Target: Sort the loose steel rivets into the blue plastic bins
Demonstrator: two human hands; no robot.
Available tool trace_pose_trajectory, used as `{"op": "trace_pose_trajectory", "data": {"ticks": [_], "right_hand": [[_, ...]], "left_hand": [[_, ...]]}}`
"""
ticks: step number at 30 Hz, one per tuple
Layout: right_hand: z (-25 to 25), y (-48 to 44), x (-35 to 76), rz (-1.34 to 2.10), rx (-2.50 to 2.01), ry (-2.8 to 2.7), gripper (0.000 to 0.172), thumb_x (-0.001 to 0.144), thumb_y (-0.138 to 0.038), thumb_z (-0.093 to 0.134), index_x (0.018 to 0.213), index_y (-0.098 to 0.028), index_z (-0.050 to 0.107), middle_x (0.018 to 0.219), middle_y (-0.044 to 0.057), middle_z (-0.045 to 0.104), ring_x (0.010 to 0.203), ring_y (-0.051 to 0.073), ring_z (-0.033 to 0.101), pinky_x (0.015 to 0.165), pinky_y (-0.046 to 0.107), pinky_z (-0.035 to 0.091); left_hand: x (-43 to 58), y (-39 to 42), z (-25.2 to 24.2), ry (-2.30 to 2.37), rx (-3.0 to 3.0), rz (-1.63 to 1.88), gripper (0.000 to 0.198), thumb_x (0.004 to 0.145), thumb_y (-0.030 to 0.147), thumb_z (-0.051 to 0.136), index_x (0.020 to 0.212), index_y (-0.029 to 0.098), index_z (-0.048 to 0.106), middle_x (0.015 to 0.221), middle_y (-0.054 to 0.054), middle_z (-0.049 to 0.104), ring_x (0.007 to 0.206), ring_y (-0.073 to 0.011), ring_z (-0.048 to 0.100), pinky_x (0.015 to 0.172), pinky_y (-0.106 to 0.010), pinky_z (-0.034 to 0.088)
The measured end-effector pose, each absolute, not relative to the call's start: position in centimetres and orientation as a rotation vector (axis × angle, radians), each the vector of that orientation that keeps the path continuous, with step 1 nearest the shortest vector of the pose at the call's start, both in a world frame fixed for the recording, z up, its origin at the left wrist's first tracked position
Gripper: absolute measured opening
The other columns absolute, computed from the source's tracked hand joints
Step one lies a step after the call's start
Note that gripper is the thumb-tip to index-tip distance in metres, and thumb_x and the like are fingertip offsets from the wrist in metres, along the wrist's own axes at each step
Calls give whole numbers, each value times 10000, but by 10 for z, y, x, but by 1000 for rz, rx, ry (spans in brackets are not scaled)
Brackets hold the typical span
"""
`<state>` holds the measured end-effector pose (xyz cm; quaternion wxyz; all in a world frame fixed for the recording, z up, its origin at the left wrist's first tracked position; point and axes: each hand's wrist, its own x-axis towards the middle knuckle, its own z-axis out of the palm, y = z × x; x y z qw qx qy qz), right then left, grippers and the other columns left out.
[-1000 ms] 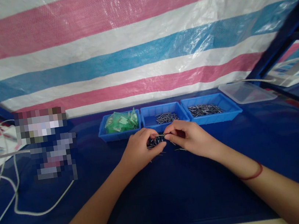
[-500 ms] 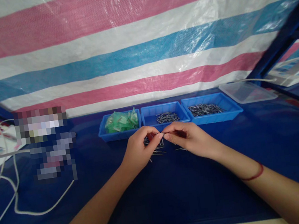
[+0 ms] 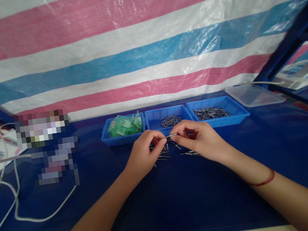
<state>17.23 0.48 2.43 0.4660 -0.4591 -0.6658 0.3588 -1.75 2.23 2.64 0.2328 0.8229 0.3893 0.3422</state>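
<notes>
Thumb and fingers of my left hand (image 3: 141,156) pinch one end of a thin metal rivet (image 3: 171,135). My right hand (image 3: 205,141) pinches its other end, so it spans the small gap between my fingertips, lying roughly level. Loose rivets (image 3: 164,156) lie on the table beneath my left fingers, partly hidden by them. A smaller group of rivets (image 3: 188,153) rests under my right hand. Just behind my hands, a middle blue bin (image 3: 152,117) holds a pile of rivets (image 3: 171,121).
A left blue bin (image 3: 108,139) holds green plastic packets (image 3: 125,125). More metal pieces (image 3: 211,113) fill part of the right blue bin (image 3: 237,109). A clear lid (image 3: 254,95) lies at the back right. White cables (image 3: 37,220) cross the left of the blue table (image 3: 166,205).
My right hand has shifted slightly right and up from my left, widening the gap so the rivet shows between them. More loose rivets are uncovered below. My left hand has hardly moved.
</notes>
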Motion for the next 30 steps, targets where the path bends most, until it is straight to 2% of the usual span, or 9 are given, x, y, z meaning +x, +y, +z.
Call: {"op": "trace_pose_trajectory", "data": {"ticks": [8, 12, 16, 20, 25, 30], "right_hand": [[27, 3, 172, 722, -1138, -1781, 189, 820, -358, 603, 762, -179, 620, 652, -3, 507, 561, 107, 424, 512, 254, 341], [32, 6, 183, 428, -1173, -1848, 186, 852, -339, 563, 743, -189, 582, 670, 12, 536, 580, 123, 460, 538, 267, 362], [40, 14, 214, 25, -1319, -1741, 136, 859, -314, 550, 889, -202, 621, 741, 38, 589, 618, 150, 510, 602, 296, 408], [36, 28, 253, -294, -1517, -1703, 179, 856, -285, 533, 956, -185, 643, 748, 75, 600, 657, 185, 525, 647, 328, 402], [25, 37, 266, -322, -1618, -1764, 231, 835, -321, 550, 1017, -206, 633, 747, 59, 612, 626, 191, 528, 612, 328, 398], [33, 26, 238, -245, -1547, -1797, 216, 859, -316, 523, 1010, -205, 631, 746, 47, 623, 674, 197, 563, 647, 326, 423]], "left_hand": [[-19, 25, 24, 1032, 2480, 744, 175, 930, 288, 450, 915, 175, 583, 880, -30, 620, 825, -140, 573, 732, -255, 411], [-22, 23, 25, 1030, 2771, 468, 230, 936, 340, 445, 968, 186, 612, 988, -44, 629, 896, -178, 558, 757, -310, 356], [-24, 22, 25, 944, 2915, 333, 253, 918, 372, 481, 1028, 196, 626, 1021, -56, 623, 937, -192, 536, 756, -320, 332], [-27, 23, 23, 873, 2948, 301, 250, 908, 379, 501, 1037, 208, 630, 1038, -54, 618, 965, -198, 523, 745, -317, 321], [-22, 21, 20, 836, 2944, 364, 238, 915, 363, 492, 1046, 223, 634, 1023, -40, 626, 949, -188, 519, 751, -319, 317], [-3, 14, 12, 882, 2905, 479, 269, 940, 365, 435, 1001, 233, 662, 988, -33, 641, 896, -173, 515, 762, -334, 307]]}}
